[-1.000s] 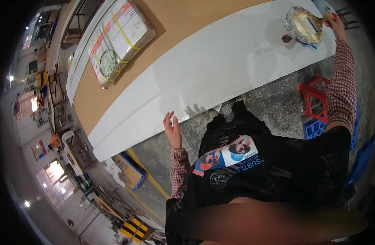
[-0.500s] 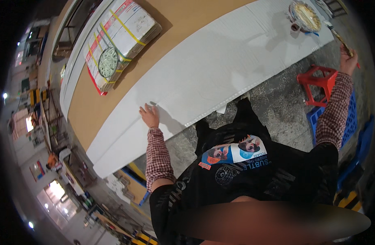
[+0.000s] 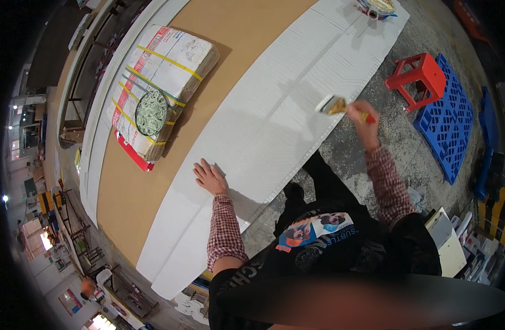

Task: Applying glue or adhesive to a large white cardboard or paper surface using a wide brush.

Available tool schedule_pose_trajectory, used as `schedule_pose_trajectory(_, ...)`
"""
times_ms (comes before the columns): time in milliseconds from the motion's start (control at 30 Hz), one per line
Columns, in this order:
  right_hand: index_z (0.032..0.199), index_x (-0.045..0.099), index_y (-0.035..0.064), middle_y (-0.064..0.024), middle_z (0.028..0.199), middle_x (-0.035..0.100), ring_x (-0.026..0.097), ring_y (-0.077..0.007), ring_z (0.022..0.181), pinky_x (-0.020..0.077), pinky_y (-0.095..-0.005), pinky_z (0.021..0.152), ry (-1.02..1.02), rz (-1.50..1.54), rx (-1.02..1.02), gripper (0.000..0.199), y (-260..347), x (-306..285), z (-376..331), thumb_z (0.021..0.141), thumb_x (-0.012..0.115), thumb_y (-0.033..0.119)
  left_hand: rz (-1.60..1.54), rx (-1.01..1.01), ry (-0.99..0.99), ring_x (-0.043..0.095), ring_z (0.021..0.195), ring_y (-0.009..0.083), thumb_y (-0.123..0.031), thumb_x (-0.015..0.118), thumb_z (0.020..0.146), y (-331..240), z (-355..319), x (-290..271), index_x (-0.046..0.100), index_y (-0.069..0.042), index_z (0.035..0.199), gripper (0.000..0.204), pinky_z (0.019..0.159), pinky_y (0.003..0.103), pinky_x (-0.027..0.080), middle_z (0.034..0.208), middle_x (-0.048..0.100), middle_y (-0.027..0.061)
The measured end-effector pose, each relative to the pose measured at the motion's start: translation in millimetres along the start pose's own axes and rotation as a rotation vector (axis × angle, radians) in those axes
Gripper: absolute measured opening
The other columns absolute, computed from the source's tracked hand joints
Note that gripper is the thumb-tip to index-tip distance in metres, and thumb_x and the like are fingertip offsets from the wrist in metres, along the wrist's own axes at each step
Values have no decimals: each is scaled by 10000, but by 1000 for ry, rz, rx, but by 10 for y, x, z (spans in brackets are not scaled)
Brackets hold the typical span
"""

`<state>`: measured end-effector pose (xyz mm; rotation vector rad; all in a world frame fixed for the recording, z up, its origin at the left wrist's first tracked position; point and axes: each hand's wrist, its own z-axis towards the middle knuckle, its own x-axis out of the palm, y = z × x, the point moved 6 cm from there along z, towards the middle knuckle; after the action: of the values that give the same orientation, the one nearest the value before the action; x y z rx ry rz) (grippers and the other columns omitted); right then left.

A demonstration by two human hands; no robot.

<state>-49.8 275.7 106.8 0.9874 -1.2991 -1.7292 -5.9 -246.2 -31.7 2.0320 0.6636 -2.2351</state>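
Resting flat on the white sheet (image 3: 252, 143), my left hand (image 3: 210, 176) has its fingers spread. My right hand (image 3: 364, 121) is closed round the handle of a paintbrush (image 3: 334, 105), above the near edge of the sheet. The brush head points left over the sheet, and its bristles look pale at the tip. At the far right end of the sheet stands a round tub (image 3: 380, 7) with pale contents, partly cut off by the picture's top edge.
Beyond the sheet runs a brown board (image 3: 241, 38). A strapped cardboard bundle (image 3: 181, 55) lies on it, with a round dish of pale green rings (image 3: 152, 113). On the floor at right are a red stool (image 3: 420, 80) and a blue plastic pallet (image 3: 447, 124).
My right hand has brought the paintbrush from beside the tub back leftward, nearer to me. My left hand stays flat on the sheet. The whole view has shifted.
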Motion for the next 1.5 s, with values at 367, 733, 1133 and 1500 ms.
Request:
schedule_pose_trajectory(367,796,664,59,-54,759,618,581,-143,742,474,-291,682,283,-171,-140,106,44,1146,-612,745,718,135,35,-54,46,139,1370,311,-411,286,958,22,4,46,301,-193,1406,499,1066,531,114,1487,192,106)
schedule_pose_trajectory(733,762,629,39,-50,735,629,608,-149,704,504,-258,645,53,-239,-197,50,-77,796,368,798,662,46,20,-57,-3,146,1365,328,-356,341,941,-2,19,-9,333,-154,1387,490,1074,521,96,1474,214,138)
schedule_pose_trajectory(1133,713,584,4,-33,705,590,552,-123,707,455,-234,623,232,-19,-54,86,-72,906,-246,743,665,-5,52,-52,12,165,1363,313,-403,314,947,45,26,66,320,-192,1399,499,1067,522,108,1479,217,108)
schedule_pose_trajectory(1500,741,619,25,-82,734,610,592,-152,693,481,-284,616,526,-108,-59,104,-96,702,27,752,704,83,93,-21,-5,175,1359,320,-406,318,945,-55,54,47,327,-157,1394,514,1066,521,127,1476,221,119)
